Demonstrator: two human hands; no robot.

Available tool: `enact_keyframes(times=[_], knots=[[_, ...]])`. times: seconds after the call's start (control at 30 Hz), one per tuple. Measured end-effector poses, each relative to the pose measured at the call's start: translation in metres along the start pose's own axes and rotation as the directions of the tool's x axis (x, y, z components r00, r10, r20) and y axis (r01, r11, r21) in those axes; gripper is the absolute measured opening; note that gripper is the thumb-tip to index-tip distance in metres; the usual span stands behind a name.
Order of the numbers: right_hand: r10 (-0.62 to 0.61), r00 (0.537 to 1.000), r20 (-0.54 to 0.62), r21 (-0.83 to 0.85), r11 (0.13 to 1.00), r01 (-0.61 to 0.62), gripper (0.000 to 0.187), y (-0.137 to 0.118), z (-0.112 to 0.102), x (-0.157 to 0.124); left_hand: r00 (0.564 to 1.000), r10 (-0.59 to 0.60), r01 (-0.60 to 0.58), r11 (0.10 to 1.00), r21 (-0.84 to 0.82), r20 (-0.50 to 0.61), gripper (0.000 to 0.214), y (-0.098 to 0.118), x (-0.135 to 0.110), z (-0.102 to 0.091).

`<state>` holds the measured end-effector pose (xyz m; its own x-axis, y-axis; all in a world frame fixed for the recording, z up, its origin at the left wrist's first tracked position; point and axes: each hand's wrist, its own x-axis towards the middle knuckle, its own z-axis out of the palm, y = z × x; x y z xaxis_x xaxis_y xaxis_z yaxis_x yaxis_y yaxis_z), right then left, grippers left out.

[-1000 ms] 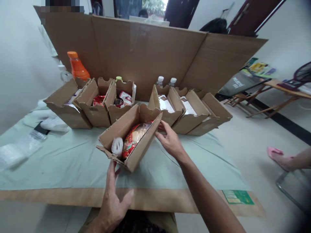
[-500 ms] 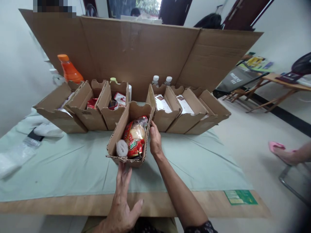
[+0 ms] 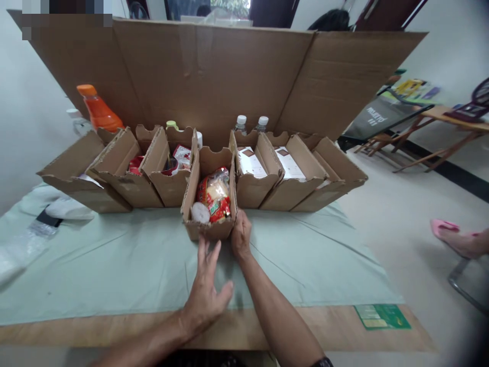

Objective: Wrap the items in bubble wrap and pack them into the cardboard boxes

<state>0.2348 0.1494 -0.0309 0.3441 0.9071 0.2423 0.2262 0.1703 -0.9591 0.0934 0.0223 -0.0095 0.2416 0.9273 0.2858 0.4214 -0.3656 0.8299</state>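
Observation:
A small open cardboard box [image 3: 209, 229] stands in the gap in a row of like boxes. It holds a red and yellow snack packet [image 3: 214, 196] and a white roll [image 3: 200, 212]. My left hand [image 3: 206, 290] lies flat on the green cloth with fingers stretched out, fingertips touching the box's near wall. My right hand [image 3: 240, 235] presses against the box's near right corner, fingers curled against the cardboard.
Other filled cardboard boxes [image 3: 122, 173] [image 3: 290, 173] flank it, with bottles [image 3: 97, 109] [image 3: 250, 124] behind and a tall cardboard sheet [image 3: 214, 71] at the back. Plastic bags [image 3: 23, 244] lie at the left. Another person's foot in a pink slipper [image 3: 454, 239] shows at the right.
The box slid away from me and straightened into the gap in the row. Both hands followed it forward, the right moving from its side to its near corner.

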Motion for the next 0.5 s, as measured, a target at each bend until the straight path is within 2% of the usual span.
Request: enact_keyframes(times=[0.1,0.17,0.23,0.3,0.33,0.4,0.5], knots=[[0.093,0.986,-0.136,0.074,0.994,-0.083,0.060,0.008,-0.001,0.007,0.999,-0.033,0.034,0.995,-0.092,0.014,0.078,-0.015,0.046,0.004],[0.134,0.974,-0.183,0.109,0.987,-0.115,0.058,0.011,-0.001,0.010,0.998,-0.052,0.055,0.990,-0.133,0.029,0.073,-0.027,0.078,0.006],[0.152,0.967,-0.203,0.129,0.983,-0.128,0.055,0.011,-0.001,0.011,0.995,-0.077,0.083,0.991,-0.105,0.061,0.072,-0.037,0.105,0.008],[0.156,0.966,-0.205,0.138,0.982,-0.129,0.053,0.009,-0.001,0.012,0.989,-0.103,0.107,0.994,-0.036,0.106,0.069,-0.043,0.119,0.008],[0.155,0.967,-0.202,0.138,0.982,-0.128,0.053,0.008,-0.001,0.012,0.986,-0.105,0.106,0.994,-0.005,0.133,0.066,-0.045,0.119,0.008],[0.146,0.972,-0.185,0.131,0.984,-0.123,0.051,0.005,-0.002,0.012,0.979,-0.085,0.082,0.996,0.021,0.186,0.058,-0.045,0.103,0.004],[0.100,0.987,-0.123,0.097,0.991,-0.088,0.046,-0.001,-0.004,0.008,0.961,0.001,-0.016,0.998,0.055,0.276,0.052,-0.039,0.050,-0.010]])
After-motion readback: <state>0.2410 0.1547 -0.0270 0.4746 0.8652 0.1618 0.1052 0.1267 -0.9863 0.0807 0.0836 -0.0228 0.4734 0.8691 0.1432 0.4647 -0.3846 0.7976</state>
